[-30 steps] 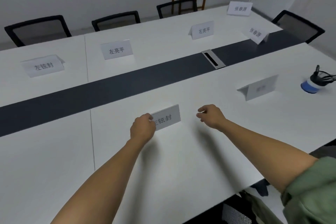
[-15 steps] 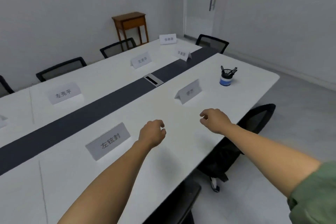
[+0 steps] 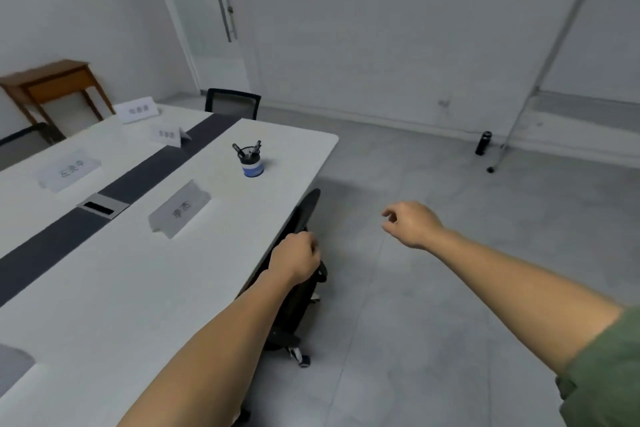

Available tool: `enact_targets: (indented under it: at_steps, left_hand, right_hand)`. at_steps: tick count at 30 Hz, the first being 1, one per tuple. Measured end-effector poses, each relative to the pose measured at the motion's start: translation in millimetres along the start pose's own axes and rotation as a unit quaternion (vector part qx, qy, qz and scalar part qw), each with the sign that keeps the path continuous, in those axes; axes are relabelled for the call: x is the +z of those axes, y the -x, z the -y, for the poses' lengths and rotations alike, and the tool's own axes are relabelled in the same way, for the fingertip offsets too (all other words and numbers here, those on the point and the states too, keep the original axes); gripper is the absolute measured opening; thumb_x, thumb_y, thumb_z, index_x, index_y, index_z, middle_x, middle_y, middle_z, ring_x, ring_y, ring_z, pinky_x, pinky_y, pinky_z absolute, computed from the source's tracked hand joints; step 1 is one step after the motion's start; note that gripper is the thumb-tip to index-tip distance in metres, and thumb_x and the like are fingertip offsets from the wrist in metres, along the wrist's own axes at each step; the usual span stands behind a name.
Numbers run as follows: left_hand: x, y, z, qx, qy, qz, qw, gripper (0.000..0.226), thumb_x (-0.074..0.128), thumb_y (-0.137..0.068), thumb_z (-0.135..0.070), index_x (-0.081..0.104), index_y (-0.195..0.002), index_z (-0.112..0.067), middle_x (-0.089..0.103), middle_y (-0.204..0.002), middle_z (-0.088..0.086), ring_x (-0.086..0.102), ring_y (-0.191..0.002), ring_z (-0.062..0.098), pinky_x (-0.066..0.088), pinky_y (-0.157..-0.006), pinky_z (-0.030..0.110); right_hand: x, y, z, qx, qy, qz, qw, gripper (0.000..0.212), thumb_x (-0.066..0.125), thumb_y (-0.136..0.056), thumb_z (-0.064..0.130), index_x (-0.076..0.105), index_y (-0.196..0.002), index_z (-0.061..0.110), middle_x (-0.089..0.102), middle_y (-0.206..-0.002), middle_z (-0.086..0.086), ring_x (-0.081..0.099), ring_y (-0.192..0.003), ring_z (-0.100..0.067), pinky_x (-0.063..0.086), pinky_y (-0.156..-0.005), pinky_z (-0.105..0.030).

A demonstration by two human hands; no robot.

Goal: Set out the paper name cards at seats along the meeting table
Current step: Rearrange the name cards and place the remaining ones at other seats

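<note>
Folded paper name cards stand on the white meeting table (image 3: 138,288). One card (image 3: 180,210) is on the near side, ahead of my left hand. Three more cards stand across the dark centre strip (image 3: 69,170) (image 3: 166,135) (image 3: 136,110). The corner of another card (image 3: 14,362) shows at the bottom left edge. My left hand (image 3: 294,260) hovers over the table's right edge, fingers loosely curled, holding nothing. My right hand (image 3: 412,224) hangs over the floor beyond the table, also loosely curled and empty.
A pen cup (image 3: 251,161) stands near the table's far end. A black chair (image 3: 304,215) is tucked under the right edge below my left hand, another chair (image 3: 232,104) at the head. A wooden side table (image 3: 52,80), a bottle (image 3: 483,143) and a stand's leg (image 3: 554,45) are further off.
My left hand let go of the card it held and left it standing on the table. The view swung right; both empty hands moved with it to the table's edge and floor.
</note>
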State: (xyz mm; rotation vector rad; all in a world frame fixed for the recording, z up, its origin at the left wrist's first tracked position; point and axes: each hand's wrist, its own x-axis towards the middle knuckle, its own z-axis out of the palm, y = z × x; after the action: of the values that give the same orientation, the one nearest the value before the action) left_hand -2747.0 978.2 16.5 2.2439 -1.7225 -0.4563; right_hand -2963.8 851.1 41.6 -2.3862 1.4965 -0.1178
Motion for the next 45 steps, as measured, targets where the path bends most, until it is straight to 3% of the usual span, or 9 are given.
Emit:
enact_targets:
  at_steps: [8, 14, 24, 30, 37, 45]
  left_hand:
    - [26.1, -139.8, -41.5, 0.025, -0.005, 0.043, 0.999, 0.029, 0.053, -0.088, -0.026, 0.066, -0.111, -0.014, 0.069, -0.109, 0.008, 0.063, -0.101, 0.029, 0.052, -0.083, 0.035]
    - [32.7, -283.1, -67.6, 0.047, -0.011, 0.071, 0.996, 0.03, 0.053, -0.09, -0.027, 0.065, -0.114, -0.013, 0.069, -0.111, 0.008, 0.063, -0.099, 0.027, 0.053, -0.082, 0.035]
    - [11.6, -478.4, -121.2, 0.057, -0.023, 0.071, 0.996, 0.031, 0.053, -0.088, -0.03, 0.064, -0.114, -0.017, 0.066, -0.118, 0.009, 0.06, -0.108, 0.029, 0.051, -0.09, 0.036]
    - [27.0, -615.7, -146.5, 0.023, -0.027, 0.071, 0.997, 0.032, 0.054, -0.087, -0.03, 0.064, -0.114, -0.017, 0.066, -0.118, 0.011, 0.061, -0.107, 0.029, 0.049, -0.087, 0.033]
    - [2.1, -773.7, -175.1, -0.06, 0.022, 0.024, 0.998, 0.03, 0.052, -0.088, -0.029, 0.063, -0.114, -0.019, 0.066, -0.113, 0.008, 0.057, -0.11, 0.026, 0.049, -0.088, 0.036]
    - [-28.2, -869.4, -102.1, -0.184, 0.034, -0.004, 0.982, 0.031, 0.053, -0.087, -0.029, 0.063, -0.114, -0.019, 0.066, -0.114, 0.008, 0.061, -0.104, 0.027, 0.05, -0.086, 0.034]
  right_hand:
    - [-2.8, -75.5, -88.1, 0.054, -0.015, 0.008, 0.998, 0.037, 0.055, -0.09, 0.033, 0.062, -0.124, 0.022, 0.068, -0.114, 0.001, 0.062, -0.104, -0.022, 0.049, -0.083, -0.031]
    - [-33.1, -188.6, -141.3, 0.094, -0.018, 0.004, 0.995, 0.039, 0.055, -0.092, 0.032, 0.06, -0.128, 0.02, 0.064, -0.123, -0.001, 0.06, -0.11, -0.023, 0.049, -0.087, -0.033]
    - [-95.6, -357.4, -202.6, 0.112, -0.048, -0.012, 0.992, 0.038, 0.056, -0.093, 0.032, 0.06, -0.129, 0.018, 0.066, -0.121, -0.002, 0.06, -0.109, -0.022, 0.05, -0.091, -0.036]
    - [-101.5, -502.5, -255.3, 0.077, -0.06, 0.015, 0.995, 0.04, 0.057, -0.092, 0.033, 0.059, -0.129, 0.02, 0.064, -0.125, -0.002, 0.06, -0.112, -0.023, 0.048, -0.094, -0.035]
    - [-168.1, -699.6, -300.5, 0.009, -0.023, 0.036, 0.999, 0.04, 0.056, -0.093, 0.035, 0.058, -0.131, 0.02, 0.063, -0.127, -0.003, 0.059, -0.114, -0.023, 0.048, -0.095, -0.035]
    - [-160.6, -884.6, -236.0, -0.115, 0.0, 0.088, 0.989, 0.04, 0.056, -0.092, 0.036, 0.058, -0.129, 0.022, 0.064, -0.124, 0.0, 0.06, -0.112, -0.022, 0.048, -0.092, -0.033]
